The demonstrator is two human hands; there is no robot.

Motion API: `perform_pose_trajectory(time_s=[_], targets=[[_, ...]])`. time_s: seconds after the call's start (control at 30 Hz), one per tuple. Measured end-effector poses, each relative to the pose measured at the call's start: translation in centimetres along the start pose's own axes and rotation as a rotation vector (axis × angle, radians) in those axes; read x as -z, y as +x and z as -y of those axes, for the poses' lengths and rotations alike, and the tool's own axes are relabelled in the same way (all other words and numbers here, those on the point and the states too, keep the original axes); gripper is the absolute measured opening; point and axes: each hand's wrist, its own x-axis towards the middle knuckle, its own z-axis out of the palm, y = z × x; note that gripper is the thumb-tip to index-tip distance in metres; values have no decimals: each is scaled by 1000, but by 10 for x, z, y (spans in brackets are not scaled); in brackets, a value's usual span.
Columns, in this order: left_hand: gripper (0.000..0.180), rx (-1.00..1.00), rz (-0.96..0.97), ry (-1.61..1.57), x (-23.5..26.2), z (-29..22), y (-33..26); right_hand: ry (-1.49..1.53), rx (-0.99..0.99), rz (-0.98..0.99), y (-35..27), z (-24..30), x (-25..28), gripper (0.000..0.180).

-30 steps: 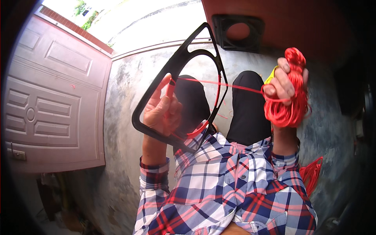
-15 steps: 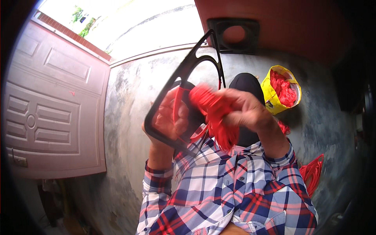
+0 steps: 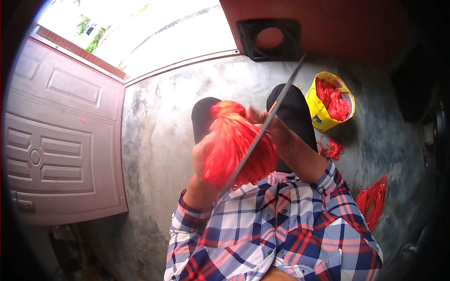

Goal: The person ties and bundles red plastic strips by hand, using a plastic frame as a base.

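Left hand [image 3: 201, 157]: set against the left side of a hank of glossy red cord [image 3: 229, 154]; its fingers are mostly hidden, so the grip cannot be told. Right hand [image 3: 275, 129]: fingers bent in at the upper right of the hank; blur hides whether they pinch it. The hank is above the lap, between the hands.

A thin, dark frame [image 3: 291, 78], seen edge-on, slants across the hank and in front of the right hand — which hand supports it cannot be told.

Caution: a loose grip could let loops slide off the hank and knot; cord dragged against the frame edge could snag or fray.

Beyond the right knee stands a yellow bag [image 3: 320, 111] holding red cord. Near it on the concrete floor [image 3: 154, 140] lie a small red tangle [image 3: 333, 149] and, nearer the right sleeve, a flatter red coil [image 3: 371, 199]
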Motion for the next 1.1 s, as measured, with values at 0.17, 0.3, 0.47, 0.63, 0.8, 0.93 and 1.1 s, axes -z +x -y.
perform_pose_trajectory(time_s=[0.17,0.3,0.47,0.63,0.8,0.93,1.1], targets=[[66,17,-558,129,-26,-4,0,23,270,2,15,23,-19,41],[77,89,-5,273,-6,-22,-2,-209,322,-356,-4,16,44,40],[51,8,-3,411,25,-40,-5,18,459,-27,-22,37,10,31],[46,-43,-143,428,26,-49,-4,-202,512,199,-28,66,-33,45],[44,-69,-73,433,50,-61,-13,-234,380,-59,-48,44,-4,45],[47,-74,-55,377,45,-56,-10,-285,359,-461,-34,51,2,33],[58,-318,-98,792,49,-37,-9,-1214,132,66,-29,43,-77,42]])
